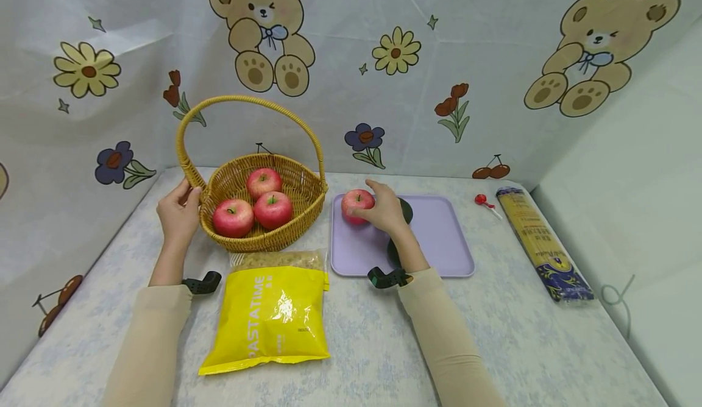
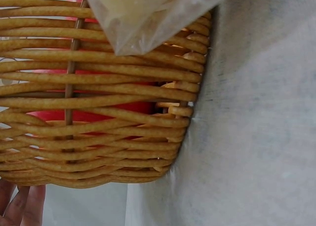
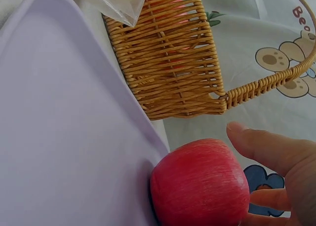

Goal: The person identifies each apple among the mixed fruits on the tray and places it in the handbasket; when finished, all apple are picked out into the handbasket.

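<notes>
Three red apples (image 1: 233, 218) lie inside a wicker basket (image 1: 285, 234) with a tall arched handle. At the basket's left side, my left hand (image 1: 180, 212) grips the rim by the handle's foot, and its fingertips (image 2: 33, 206) show at the rim in the left wrist view. Another apple (image 1: 357, 205) sits near the left edge of a lilac tray (image 1: 444, 236). My right hand (image 1: 386, 209) reaches over the tray, thumb and fingers spread about this apple. In the right wrist view, a gap shows between thumb (image 3: 261, 144) and apple.
Two dark green, avocado-like things (image 1: 406, 211) lie on the tray, partly hidden by my right hand and wrist. A yellow pasta bag (image 1: 274, 315) lies before the basket. Right of the tray are a red lollipop (image 1: 481, 199) and a long noodle packet (image 1: 540, 242). A patterned cloth hangs behind.
</notes>
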The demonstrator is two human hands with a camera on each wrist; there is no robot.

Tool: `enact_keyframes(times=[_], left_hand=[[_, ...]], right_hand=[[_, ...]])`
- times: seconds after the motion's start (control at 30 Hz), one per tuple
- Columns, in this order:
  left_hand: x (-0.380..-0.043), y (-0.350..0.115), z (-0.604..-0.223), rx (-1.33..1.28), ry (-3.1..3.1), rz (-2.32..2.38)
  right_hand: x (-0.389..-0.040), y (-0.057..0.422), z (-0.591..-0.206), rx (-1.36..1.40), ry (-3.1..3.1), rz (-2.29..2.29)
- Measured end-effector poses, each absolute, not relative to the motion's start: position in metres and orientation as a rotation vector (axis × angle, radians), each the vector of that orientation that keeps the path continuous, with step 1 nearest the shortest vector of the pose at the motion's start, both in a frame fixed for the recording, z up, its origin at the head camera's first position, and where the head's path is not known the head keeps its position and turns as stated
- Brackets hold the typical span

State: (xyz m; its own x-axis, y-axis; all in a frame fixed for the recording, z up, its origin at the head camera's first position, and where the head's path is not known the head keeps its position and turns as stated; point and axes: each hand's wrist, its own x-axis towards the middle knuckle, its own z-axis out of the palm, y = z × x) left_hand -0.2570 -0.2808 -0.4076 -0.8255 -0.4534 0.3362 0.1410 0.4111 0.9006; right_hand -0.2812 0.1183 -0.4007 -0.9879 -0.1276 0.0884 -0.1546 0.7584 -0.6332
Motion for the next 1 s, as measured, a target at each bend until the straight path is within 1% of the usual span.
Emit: enact_keyframes(times=[0.27,0.57,1.0], left_hand=[[-0.257,-0.281,-0.409,0.261,-2.128,-1.432],[-0.257,-0.281,-0.408,0.262,-2.129,-1.436],[-0.257,-0.282,-0.408,0.239,-2.107,-1.445]], right_hand=[[-0.28,0.115,-0.403,0.22,-2.947,0.98],[-0.277,0.112,-0.407,0.258,-2.984,0.743],[-0.274,0.107,-0.407,0.266,-2.942,0.708]])
